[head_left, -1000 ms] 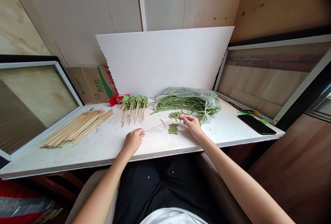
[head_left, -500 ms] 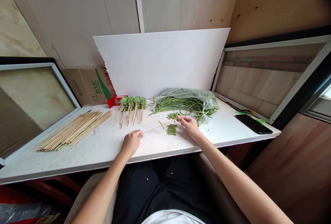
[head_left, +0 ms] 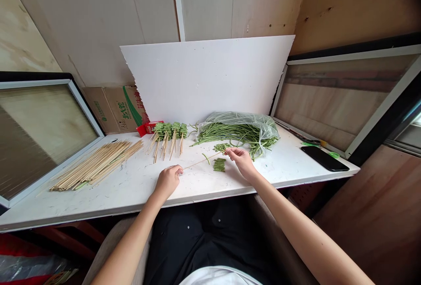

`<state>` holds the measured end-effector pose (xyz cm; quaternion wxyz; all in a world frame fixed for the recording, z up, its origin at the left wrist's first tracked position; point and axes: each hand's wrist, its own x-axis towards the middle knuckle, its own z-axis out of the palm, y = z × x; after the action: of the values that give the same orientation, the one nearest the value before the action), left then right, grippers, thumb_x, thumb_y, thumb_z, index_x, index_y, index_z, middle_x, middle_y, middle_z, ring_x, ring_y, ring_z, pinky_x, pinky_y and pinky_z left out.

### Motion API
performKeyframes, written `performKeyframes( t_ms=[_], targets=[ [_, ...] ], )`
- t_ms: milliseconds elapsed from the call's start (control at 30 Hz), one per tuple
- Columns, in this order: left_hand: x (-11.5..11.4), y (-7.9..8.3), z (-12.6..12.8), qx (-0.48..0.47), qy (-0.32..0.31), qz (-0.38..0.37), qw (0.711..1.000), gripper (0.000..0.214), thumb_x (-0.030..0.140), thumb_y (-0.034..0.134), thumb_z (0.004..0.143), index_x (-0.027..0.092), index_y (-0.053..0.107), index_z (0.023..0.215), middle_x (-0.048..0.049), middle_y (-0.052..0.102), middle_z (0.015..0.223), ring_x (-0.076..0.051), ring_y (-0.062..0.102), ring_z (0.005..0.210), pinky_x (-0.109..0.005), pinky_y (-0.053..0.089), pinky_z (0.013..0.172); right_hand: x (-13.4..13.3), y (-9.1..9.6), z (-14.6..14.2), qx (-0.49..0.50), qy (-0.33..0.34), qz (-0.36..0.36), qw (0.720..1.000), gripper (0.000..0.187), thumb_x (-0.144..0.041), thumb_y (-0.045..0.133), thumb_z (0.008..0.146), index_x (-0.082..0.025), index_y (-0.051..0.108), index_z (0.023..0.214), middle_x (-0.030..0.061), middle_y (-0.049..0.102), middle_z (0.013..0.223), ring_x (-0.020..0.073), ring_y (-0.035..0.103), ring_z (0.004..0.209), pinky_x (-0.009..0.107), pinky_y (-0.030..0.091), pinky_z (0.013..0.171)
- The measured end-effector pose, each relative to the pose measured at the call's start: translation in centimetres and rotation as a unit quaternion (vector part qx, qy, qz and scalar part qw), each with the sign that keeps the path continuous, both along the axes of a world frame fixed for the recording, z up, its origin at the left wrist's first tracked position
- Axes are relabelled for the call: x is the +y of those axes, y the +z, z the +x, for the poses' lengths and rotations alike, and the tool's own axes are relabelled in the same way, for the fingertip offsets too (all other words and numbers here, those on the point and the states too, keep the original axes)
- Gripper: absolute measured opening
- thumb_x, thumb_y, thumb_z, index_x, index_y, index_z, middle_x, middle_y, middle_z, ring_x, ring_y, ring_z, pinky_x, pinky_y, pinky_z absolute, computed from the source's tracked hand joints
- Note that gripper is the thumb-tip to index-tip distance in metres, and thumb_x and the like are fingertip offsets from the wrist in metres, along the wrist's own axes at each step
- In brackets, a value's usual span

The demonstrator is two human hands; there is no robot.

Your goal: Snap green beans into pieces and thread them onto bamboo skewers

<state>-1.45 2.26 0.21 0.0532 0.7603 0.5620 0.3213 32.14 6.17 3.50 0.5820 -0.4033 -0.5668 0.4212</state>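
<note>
A thin bamboo skewer (head_left: 200, 162) slants above the white table between my two hands. My left hand (head_left: 168, 180) is closed round its near left end. My right hand (head_left: 241, 160) pinches at the far right end; whether a bean piece is between those fingers is too small to tell. Just below the skewer lies a neat row of cut green bean pieces (head_left: 219, 165). Beyond it sits a small heap of bean bits (head_left: 220, 147), close to my right fingertips. One loose bean piece (head_left: 206, 158) rests to the left of the row.
Many bare skewers (head_left: 95, 164) lie at the left. Skewers threaded with beans (head_left: 170, 130) are stacked near a red packet (head_left: 144, 128). Long beans fill a clear plastic bag (head_left: 237, 120) at the back. A black phone (head_left: 324, 158) lies right. A white board (head_left: 207, 79) stands behind.
The view has shifted very slightly. Both hands keep their hold at the skewer's two ends, with hardly any movement.
</note>
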Motion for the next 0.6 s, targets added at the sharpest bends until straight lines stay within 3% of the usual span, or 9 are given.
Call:
performKeyframes(
  t_ms=[433,600],
  targets=[
    [0.3,-0.6,-0.2,-0.043,-0.057,0.026,0.997,0.024,0.011,0.049,0.09,0.02,0.07,0.084,-0.0041,0.075,0.08,-0.019,0.07,0.075,-0.027,0.051,0.071,-0.6,-0.7,-1.4,0.037,-0.08,-0.002,0.996,0.044,-0.061,0.079,0.076,-0.018,0.075,0.081,0.0069,0.073,0.081,0.0192,0.06,0.073,0.032,0.046,0.072],
    [0.2,-0.7,0.0,-0.036,-0.083,0.031,0.995,0.025,0.008,0.048,0.089,0.02,0.07,0.086,-0.0033,0.073,0.077,-0.018,0.068,0.073,-0.026,0.05,0.07,-1.3,-1.2,-3.2,0.017,-0.038,0.005,0.999,0.044,-0.061,0.08,0.074,-0.019,0.071,0.074,0.0062,0.072,0.079,0.0203,0.063,0.075,0.032,0.049,0.073]
  ],
)
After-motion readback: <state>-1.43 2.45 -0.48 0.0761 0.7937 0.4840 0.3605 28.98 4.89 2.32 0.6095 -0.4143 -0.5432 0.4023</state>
